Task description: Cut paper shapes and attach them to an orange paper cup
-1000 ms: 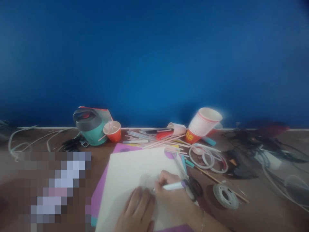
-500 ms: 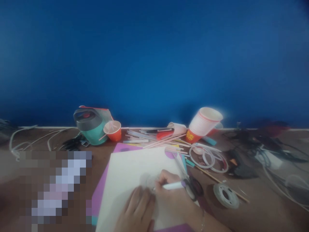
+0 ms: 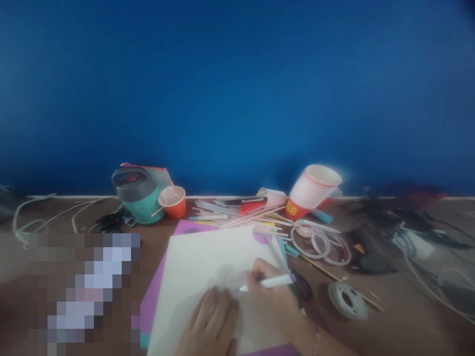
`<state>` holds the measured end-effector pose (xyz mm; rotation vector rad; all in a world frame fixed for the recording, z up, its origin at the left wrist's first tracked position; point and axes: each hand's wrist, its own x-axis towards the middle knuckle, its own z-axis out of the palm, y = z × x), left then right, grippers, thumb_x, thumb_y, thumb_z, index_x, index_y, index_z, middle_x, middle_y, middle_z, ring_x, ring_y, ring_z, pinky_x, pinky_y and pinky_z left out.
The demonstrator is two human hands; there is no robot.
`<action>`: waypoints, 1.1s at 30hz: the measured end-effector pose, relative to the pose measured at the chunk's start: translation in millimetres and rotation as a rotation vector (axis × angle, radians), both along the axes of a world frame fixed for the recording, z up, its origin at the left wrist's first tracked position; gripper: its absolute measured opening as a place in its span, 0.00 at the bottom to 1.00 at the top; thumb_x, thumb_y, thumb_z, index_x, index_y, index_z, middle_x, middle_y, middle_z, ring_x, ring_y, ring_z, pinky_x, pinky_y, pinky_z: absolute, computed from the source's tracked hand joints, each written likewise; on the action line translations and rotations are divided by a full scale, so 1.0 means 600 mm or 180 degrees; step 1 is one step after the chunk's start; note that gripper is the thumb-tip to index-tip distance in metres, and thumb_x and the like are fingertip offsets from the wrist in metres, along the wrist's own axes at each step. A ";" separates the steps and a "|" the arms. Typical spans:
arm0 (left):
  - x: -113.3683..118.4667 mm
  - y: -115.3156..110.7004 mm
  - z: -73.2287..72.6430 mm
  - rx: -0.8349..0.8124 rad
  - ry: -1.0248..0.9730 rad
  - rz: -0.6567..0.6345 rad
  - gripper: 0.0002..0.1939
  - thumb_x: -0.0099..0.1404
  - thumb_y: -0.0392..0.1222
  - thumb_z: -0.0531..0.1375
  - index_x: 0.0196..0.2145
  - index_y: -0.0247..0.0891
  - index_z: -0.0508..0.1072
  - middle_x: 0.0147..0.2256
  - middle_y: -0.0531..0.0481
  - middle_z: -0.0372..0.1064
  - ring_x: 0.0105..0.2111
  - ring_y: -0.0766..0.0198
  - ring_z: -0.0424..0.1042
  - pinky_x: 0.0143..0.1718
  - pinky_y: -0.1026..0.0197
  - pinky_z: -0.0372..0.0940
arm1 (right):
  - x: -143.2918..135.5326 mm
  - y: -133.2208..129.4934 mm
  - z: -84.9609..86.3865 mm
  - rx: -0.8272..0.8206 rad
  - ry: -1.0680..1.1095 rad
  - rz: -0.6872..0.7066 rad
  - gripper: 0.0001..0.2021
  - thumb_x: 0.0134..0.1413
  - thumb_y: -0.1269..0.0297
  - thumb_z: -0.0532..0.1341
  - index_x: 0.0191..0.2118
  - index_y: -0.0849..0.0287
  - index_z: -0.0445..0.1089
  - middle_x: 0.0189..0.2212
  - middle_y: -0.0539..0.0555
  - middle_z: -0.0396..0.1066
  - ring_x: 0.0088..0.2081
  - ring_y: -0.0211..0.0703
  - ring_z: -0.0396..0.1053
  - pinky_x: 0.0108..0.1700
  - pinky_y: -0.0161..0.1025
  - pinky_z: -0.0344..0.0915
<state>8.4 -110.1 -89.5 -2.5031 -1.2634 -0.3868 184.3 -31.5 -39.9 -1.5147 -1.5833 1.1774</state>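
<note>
A white marker (image 3: 272, 282) with a purple end is pinched in my right hand (image 3: 272, 296), its tip pointing left over a white sheet of paper (image 3: 200, 254). My left hand (image 3: 213, 316) lies flat on the sheet, fingers stretched out, just left of the marker tip. Faint round shapes show on the paper near my fingertips; I cannot make out whether they are lines or shadow. Purple paper (image 3: 151, 306) sticks out beneath the sheet. Partly hidden behind my right hand are scissors (image 3: 302, 287) with dark handles.
Behind the paper lie many thin sticks (image 3: 237, 210). A red paper cup (image 3: 176, 202) stands beside a teal jug (image 3: 141, 200). To the right are stacked paper cups (image 3: 311, 190), clear rings (image 3: 321, 242), a tape roll (image 3: 348, 300) and cables (image 3: 419, 277).
My right hand has shifted slightly to the right and up with the marker, whose tip is now further from my left fingers. My left hand stays in place.
</note>
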 end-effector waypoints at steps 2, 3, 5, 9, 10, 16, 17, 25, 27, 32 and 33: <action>-0.001 0.001 -0.001 0.0006 0.0010 -0.0039 0.21 0.66 0.47 0.51 0.55 0.40 0.63 0.51 0.49 0.65 0.51 0.56 0.61 0.51 0.59 0.59 | 0.001 0.001 -0.005 0.0016 -0.0050 0.0150 0.12 0.43 0.63 0.58 0.18 0.56 0.53 0.12 0.43 0.53 0.17 0.31 0.51 0.18 0.28 0.47; -0.002 0.001 -0.001 0.0007 0.0008 -0.0052 0.21 0.66 0.47 0.51 0.55 0.40 0.62 0.50 0.49 0.65 0.51 0.57 0.61 0.52 0.59 0.58 | 0.002 0.001 -0.007 0.0021 -0.0070 0.0227 0.11 0.41 0.64 0.58 0.18 0.56 0.53 0.13 0.43 0.54 0.17 0.31 0.52 0.18 0.28 0.47; -0.002 0.001 -0.002 0.0011 -0.0021 -0.0065 0.21 0.66 0.46 0.51 0.55 0.39 0.62 0.50 0.48 0.65 0.51 0.57 0.61 0.53 0.59 0.57 | 0.003 0.001 -0.009 0.0031 -0.0095 0.0330 0.10 0.40 0.66 0.58 0.19 0.57 0.54 0.14 0.43 0.55 0.18 0.31 0.53 0.19 0.28 0.48; -0.005 0.000 -0.007 0.0022 -0.0087 -0.0079 0.21 0.66 0.45 0.51 0.56 0.41 0.60 0.51 0.49 0.64 0.52 0.57 0.61 0.54 0.58 0.56 | 0.006 0.000 -0.008 -0.0021 -0.0175 0.0294 0.12 0.45 0.62 0.57 0.18 0.57 0.54 0.13 0.43 0.54 0.18 0.32 0.52 0.18 0.28 0.47; -0.005 0.000 -0.009 0.0021 -0.0074 -0.0067 0.21 0.66 0.45 0.51 0.56 0.42 0.60 0.51 0.49 0.64 0.52 0.57 0.61 0.54 0.58 0.56 | 0.007 -0.001 -0.009 -0.0017 -0.0199 0.0257 0.13 0.46 0.61 0.57 0.18 0.57 0.55 0.13 0.43 0.53 0.18 0.32 0.51 0.18 0.28 0.48; -0.011 0.002 -0.013 0.0108 -0.0061 -0.0074 0.20 0.68 0.46 0.49 0.56 0.43 0.60 0.51 0.50 0.64 0.51 0.58 0.62 0.54 0.58 0.56 | 0.010 -0.005 -0.021 0.0099 -0.0133 0.0332 0.10 0.46 0.64 0.58 0.21 0.57 0.56 0.16 0.43 0.55 0.20 0.32 0.52 0.20 0.28 0.49; -0.011 0.003 -0.012 0.0148 -0.0055 -0.0092 0.20 0.68 0.47 0.49 0.56 0.43 0.61 0.51 0.50 0.64 0.51 0.58 0.62 0.53 0.58 0.57 | 0.010 -0.005 -0.021 0.0098 -0.0119 0.0389 0.10 0.45 0.64 0.59 0.21 0.57 0.56 0.16 0.43 0.56 0.20 0.32 0.53 0.21 0.28 0.50; -0.009 0.003 -0.001 0.0408 0.0230 -0.0106 0.20 0.65 0.51 0.52 0.52 0.41 0.67 0.50 0.52 0.66 0.49 0.55 0.63 0.47 0.60 0.61 | 0.011 -0.002 -0.010 0.0047 -0.0056 0.0261 0.12 0.48 0.61 0.57 0.20 0.57 0.54 0.15 0.43 0.53 0.19 0.32 0.52 0.20 0.29 0.49; -0.007 0.000 -0.001 0.0258 0.0196 -0.0061 0.19 0.66 0.46 0.51 0.53 0.41 0.65 0.51 0.52 0.65 0.50 0.55 0.63 0.48 0.60 0.61 | 0.011 -0.002 -0.010 0.0010 -0.0022 0.0203 0.11 0.45 0.62 0.57 0.20 0.56 0.54 0.15 0.43 0.54 0.18 0.31 0.52 0.20 0.29 0.49; -0.006 -0.006 -0.005 -0.0053 0.0029 -0.0024 0.20 0.67 0.43 0.50 0.56 0.41 0.61 0.53 0.50 0.63 0.53 0.56 0.60 0.53 0.58 0.58 | 0.011 -0.002 -0.016 0.0113 -0.0190 0.0311 0.11 0.44 0.65 0.56 0.18 0.57 0.53 0.14 0.43 0.53 0.19 0.31 0.50 0.19 0.29 0.46; -0.006 -0.006 -0.005 -0.0070 0.0005 -0.0029 0.20 0.66 0.43 0.50 0.56 0.41 0.61 0.53 0.50 0.63 0.53 0.56 0.60 0.53 0.58 0.58 | 0.011 -0.002 -0.017 0.0118 -0.0213 0.0354 0.11 0.44 0.66 0.56 0.18 0.57 0.53 0.14 0.43 0.53 0.19 0.32 0.50 0.19 0.29 0.46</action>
